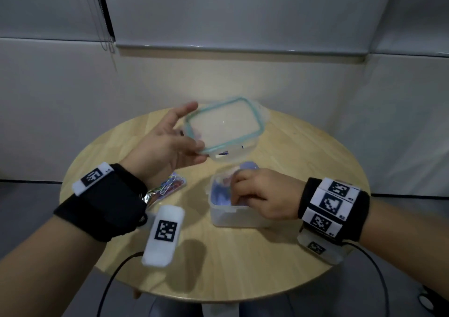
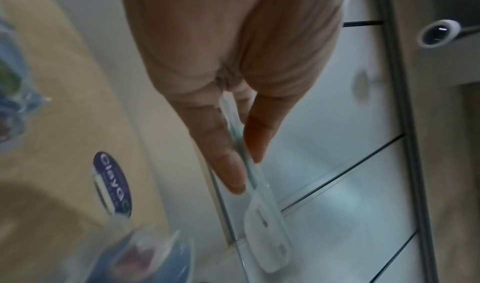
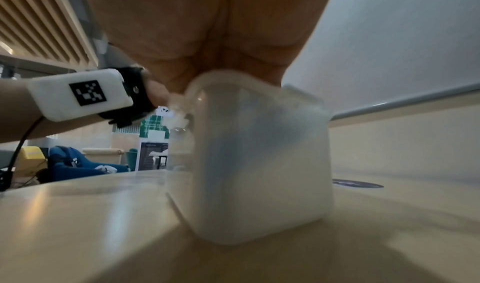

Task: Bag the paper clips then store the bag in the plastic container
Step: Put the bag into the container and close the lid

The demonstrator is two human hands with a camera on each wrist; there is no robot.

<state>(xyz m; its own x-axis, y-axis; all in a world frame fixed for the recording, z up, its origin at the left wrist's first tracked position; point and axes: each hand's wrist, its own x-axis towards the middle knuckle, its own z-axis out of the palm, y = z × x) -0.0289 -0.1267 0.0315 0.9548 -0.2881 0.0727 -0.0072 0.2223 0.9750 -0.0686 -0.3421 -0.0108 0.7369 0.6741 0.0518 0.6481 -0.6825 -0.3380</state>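
One round, pale wooden table (image 1: 279, 256), carrying all items. One clear rectangular plastic container (image 1: 239, 216), open, standing near the table's middle toward its right edge, presumably uncovered to take the bag. One clear rectangular lid with a teal seal (image 1: 224, 124), held aloft over the far half of the table, clear of the container's mouth, apparently to keep the opening free. One left hand (image 1: 167, 146), thumb and fingers pinching the lid's near edge; the left wrist view shows that edge between fingertips (image 2: 228, 172). One right hand (image 1: 262, 195), fingers curled down inside the container onto something bluish; whether they grasp it cannot be told, so its grip stays undetermined. One small shiny transparent bag of coloured paper clips (image 1: 167, 186), lying flat toward the table's left edge beneath the left wrist, outside the container: bagging looks done, storing not yet. One dark round sticker (image 2: 113, 182) on the tabletop.
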